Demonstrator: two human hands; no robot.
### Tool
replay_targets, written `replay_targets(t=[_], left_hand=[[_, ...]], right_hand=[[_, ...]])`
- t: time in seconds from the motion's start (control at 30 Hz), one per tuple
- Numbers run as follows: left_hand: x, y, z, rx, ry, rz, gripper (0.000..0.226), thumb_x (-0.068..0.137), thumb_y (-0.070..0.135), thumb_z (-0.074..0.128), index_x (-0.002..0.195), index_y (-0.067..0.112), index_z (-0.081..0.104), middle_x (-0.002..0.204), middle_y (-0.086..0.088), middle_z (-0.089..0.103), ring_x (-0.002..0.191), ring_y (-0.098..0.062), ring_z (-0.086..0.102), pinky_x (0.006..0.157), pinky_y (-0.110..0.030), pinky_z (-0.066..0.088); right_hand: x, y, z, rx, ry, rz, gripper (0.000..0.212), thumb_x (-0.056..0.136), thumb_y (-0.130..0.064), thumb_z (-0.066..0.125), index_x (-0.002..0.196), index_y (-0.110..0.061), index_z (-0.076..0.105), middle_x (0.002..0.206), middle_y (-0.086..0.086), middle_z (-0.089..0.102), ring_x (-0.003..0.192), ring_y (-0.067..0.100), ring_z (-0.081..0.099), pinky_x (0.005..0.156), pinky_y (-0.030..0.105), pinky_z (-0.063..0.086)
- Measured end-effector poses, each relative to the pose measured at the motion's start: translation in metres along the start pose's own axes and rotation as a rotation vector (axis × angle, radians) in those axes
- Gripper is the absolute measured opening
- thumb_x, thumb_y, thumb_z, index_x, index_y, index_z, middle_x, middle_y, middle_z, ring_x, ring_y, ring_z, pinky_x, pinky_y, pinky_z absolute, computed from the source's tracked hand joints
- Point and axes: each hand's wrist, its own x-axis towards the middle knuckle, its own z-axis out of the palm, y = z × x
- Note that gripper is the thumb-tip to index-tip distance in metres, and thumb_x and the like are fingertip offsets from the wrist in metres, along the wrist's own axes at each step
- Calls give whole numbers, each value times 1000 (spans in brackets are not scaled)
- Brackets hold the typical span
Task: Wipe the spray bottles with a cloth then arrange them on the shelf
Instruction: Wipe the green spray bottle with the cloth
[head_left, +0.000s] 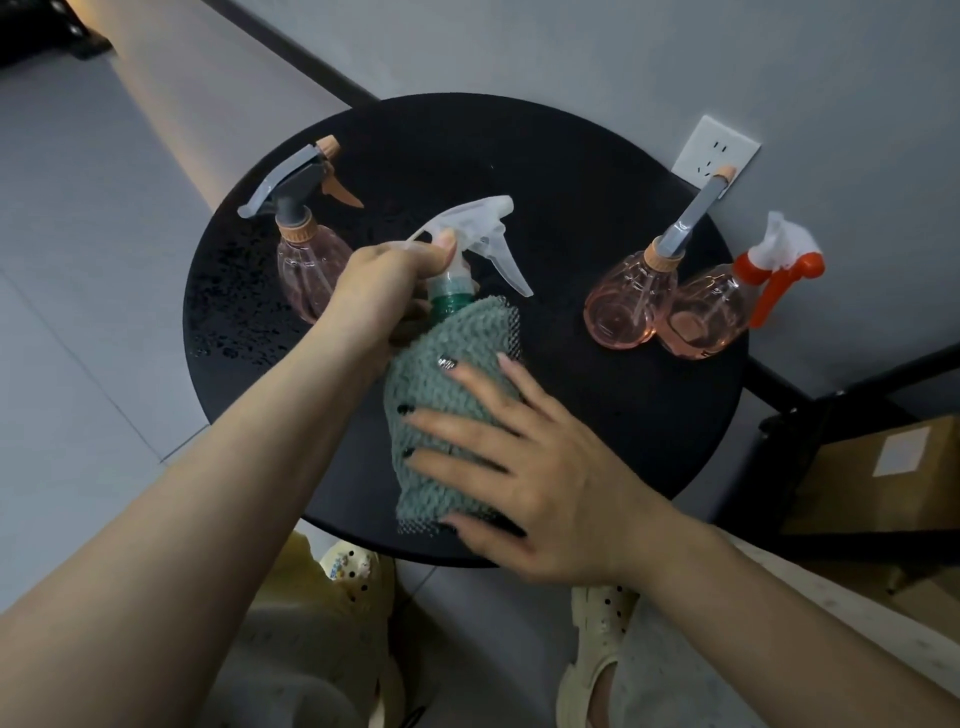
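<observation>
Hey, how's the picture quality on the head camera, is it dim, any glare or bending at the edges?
Head view: dim and soft overall; a warm light streak falls on the wall at upper left; wide-angle bending tilts the wall socket and stretches the forearms; the round black table shows glinting droplets on its left side; the right hand on the green cloth looks slightly blurred.

No words, brand names or numbers can be read anywhere in this view. The brown cardboard box (878, 478) at the right edge carries a pale rectangular paper label (901, 451), but any print on it is too blurred and small to make out. The white plastic wall socket plate (716, 154) shows only its dark slot openings, with no lettering. The clear and pink plastic spray bottles bear no visible labels.
</observation>
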Motion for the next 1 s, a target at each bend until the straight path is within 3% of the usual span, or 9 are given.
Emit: replay_targets(t=[0.13, 0.33, 0.47, 0.57, 0.67, 0.73, 0.83, 0.9, 1.0], left_hand=[[0, -2, 2, 22, -17, -4, 28, 77, 41, 64, 78, 14, 69, 92, -17, 72, 77, -27, 60, 74, -35, 47], [-3, -5, 10, -17, -111, 1, 28, 90, 30, 59, 66, 16, 64, 62, 1, 67, 55, -12, 63, 52, -18, 46], [-5, -7, 14, -16, -121, -6, 22, 90, 31, 60, 79, 12, 66, 84, -9, 69, 78, -22, 66, 70, -30, 49], [-5, -7, 14, 4, -96, -22, 21, 89, 33, 61, 83, 14, 66, 89, -9, 69, 82, -24, 65, 72, -31, 48], [-3, -5, 9, -23, -60, -35, 23, 89, 30, 61, 71, 15, 64, 76, -7, 67, 70, -21, 63, 65, -27, 50], [0, -3, 4, -69, -38, -36, 26, 88, 28, 62, 67, 14, 65, 79, -12, 68, 73, -26, 61, 73, -37, 52], [0, 0, -3, -41, -17, -24, 23, 91, 30, 58, 76, 13, 64, 90, -16, 66, 58, -24, 46, 47, -24, 34], [0, 0, -3, -8, -28, -5, 24, 92, 32, 55, 79, 13, 63, 88, -12, 66, 52, -18, 41, 42, -22, 23], [0, 0, -1, -23, -22, -18, 26, 91, 32, 57, 74, 14, 64, 85, -12, 66, 65, -24, 43, 52, -28, 25]], right_hand=[[-1, 6, -3, 34, -6, 35, 41, 95, -35, 47, 130, -16, 55, 146, 4, 42, 143, 24, 22, 118, 44, 11], [3, 14, -9, 553, 144, 464, 51, 95, -31, 41, 145, -30, 28, 157, -12, 12, 145, 6, 5, 117, 24, 14], [5, 13, -8, 753, 184, 594, 59, 92, -22, 43, 142, -40, 16, 157, -18, 8, 138, -13, 5, 107, 4, 12], [3, 11, -10, 715, 141, 580, 61, 91, -22, 42, 145, -39, 16, 157, -19, 3, 137, -16, 3, 101, -2, 12], [0, 3, -10, 544, 94, 483, 57, 92, -27, 39, 147, -31, 25, 158, -14, 3, 145, 3, 3, 112, 15, 16], [-2, -2, -7, 341, 80, 361, 55, 89, -26, 41, 143, -22, 38, 157, -4, 17, 147, 20, 6, 115, 30, 18], [-4, -5, -1, 108, 7, 111, 45, 89, -29, 47, 131, -13, 55, 146, 4, 43, 143, 31, 20, 117, 45, 19], [-5, -4, -1, 67, -15, 46, 43, 92, -38, 48, 126, -14, 60, 141, 4, 48, 141, 27, 25, 117, 46, 16], [-5, 4, -1, 92, 60, 114, 39, 95, -34, 48, 126, -14, 60, 144, 5, 45, 141, 25, 25, 117, 39, 19]])
